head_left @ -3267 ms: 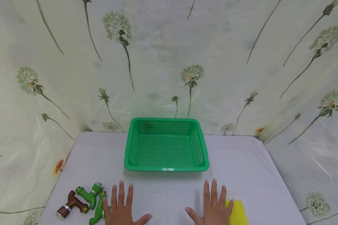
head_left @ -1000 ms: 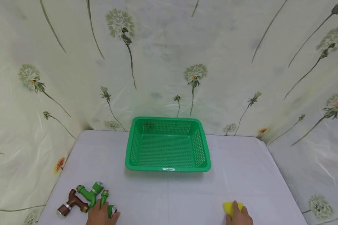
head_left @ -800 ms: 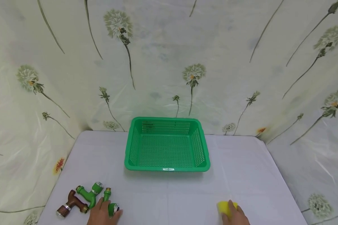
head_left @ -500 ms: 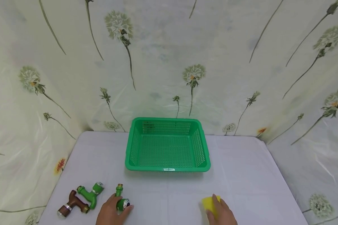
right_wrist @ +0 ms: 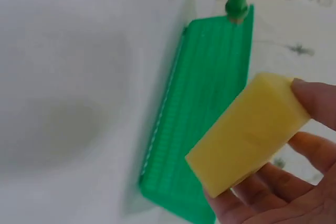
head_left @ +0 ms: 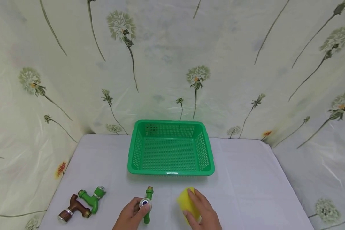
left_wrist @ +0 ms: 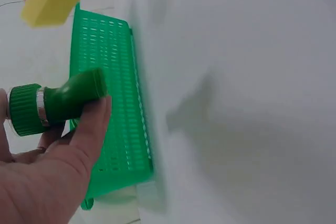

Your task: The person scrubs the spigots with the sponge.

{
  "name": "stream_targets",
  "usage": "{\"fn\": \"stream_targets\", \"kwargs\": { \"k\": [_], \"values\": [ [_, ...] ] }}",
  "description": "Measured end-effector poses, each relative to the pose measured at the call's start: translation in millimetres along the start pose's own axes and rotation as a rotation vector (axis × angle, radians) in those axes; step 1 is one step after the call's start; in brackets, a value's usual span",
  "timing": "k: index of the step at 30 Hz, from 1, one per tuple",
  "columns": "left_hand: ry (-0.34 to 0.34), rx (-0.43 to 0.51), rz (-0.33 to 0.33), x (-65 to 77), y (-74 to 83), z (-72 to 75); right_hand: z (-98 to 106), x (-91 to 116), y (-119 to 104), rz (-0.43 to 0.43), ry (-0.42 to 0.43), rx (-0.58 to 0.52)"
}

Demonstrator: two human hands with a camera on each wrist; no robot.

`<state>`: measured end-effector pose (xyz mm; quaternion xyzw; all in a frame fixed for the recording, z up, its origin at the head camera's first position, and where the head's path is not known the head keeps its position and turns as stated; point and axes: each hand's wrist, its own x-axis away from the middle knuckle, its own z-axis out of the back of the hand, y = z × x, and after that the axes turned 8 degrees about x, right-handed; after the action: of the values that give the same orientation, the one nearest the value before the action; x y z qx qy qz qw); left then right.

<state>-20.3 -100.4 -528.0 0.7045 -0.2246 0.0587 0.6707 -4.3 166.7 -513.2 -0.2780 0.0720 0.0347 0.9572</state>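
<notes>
My left hand [head_left: 132,213] grips a green tap [head_left: 149,195] with a brass threaded end, its round handle cap facing up under my thumb. In the left wrist view the green tap [left_wrist: 63,100] is held up off the table, its shadow on the cloth. My right hand [head_left: 204,210] holds a yellow sponge [head_left: 187,202] between thumb and fingers, a short way right of the tap. The right wrist view shows the sponge [right_wrist: 247,135] as a thick block, also raised above the cloth.
A green plastic basket [head_left: 170,172] stands behind both hands against the flowered backdrop. At the left lie a brown tap [head_left: 74,207] and another green tap [head_left: 92,198]. White cloth [head_left: 253,185] covers the table.
Both hands, first spread flat over the table, have taken hold of the tap and the sponge. They have lifted them and brought them inward, toward each other, before the basket.
</notes>
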Motion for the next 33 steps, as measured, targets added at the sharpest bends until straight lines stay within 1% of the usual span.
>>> {"fn": "stream_targets", "kwargs": {
  "k": [4, 6, 10, 13, 17, 21, 23, 26, 28, 30, 33],
  "values": [
    [-0.104, 0.162, -0.003, -2.0, 6.2, -6.7, -2.1, 0.8, -18.4, 0.092, -0.006, -0.077],
    [-0.149, 0.221, -0.01, -2.9, 8.9, -10.2, -3.2, 3.0, -26.9, 0.143, -0.013, -0.105],
    [-0.201, 0.269, -0.007, -3.6, 13.3, -15.9, -6.4, 8.2, -38.9, 0.241, -0.005, -0.156],
    [-0.233, 0.301, -0.013, -3.3, 14.9, -19.7, -11.2, 10.3, -41.9, 0.35, 0.031, -0.146],
    [-0.286, 0.34, -0.041, -2.7, 16.7, -23.0, -16.3, 9.3, -39.6, 0.477, 0.1, -0.087],
    [-0.306, 0.359, -0.051, -1.3, 19.5, -22.5, -19.4, 2.7, -30.6, 0.563, 0.139, -0.046],
    [-0.309, 0.367, -0.05, -0.7, 21.2, -21.4, -20.8, -1.5, -23.3, 0.604, 0.166, 0.0],
    [-0.312, 0.391, -0.044, -0.8, 23.5, -19.8, -21.5, -6.7, -10.9, 0.625, 0.199, 0.109],
    [-0.319, 0.414, -0.042, -1.1, 24.6, -18.6, -20.5, -6.9, -3.6, 0.592, 0.202, 0.145],
    [-0.327, 0.433, -0.039, -1.4, 25.3, -17.7, -17.2, -5.5, -1.7, 0.532, 0.183, 0.134],
    [-0.33, 0.428, -0.04, -1.7, 25.5, -16.9, -12.2, -3.1, -7.7, 0.445, 0.168, 0.049]
  ]
}}
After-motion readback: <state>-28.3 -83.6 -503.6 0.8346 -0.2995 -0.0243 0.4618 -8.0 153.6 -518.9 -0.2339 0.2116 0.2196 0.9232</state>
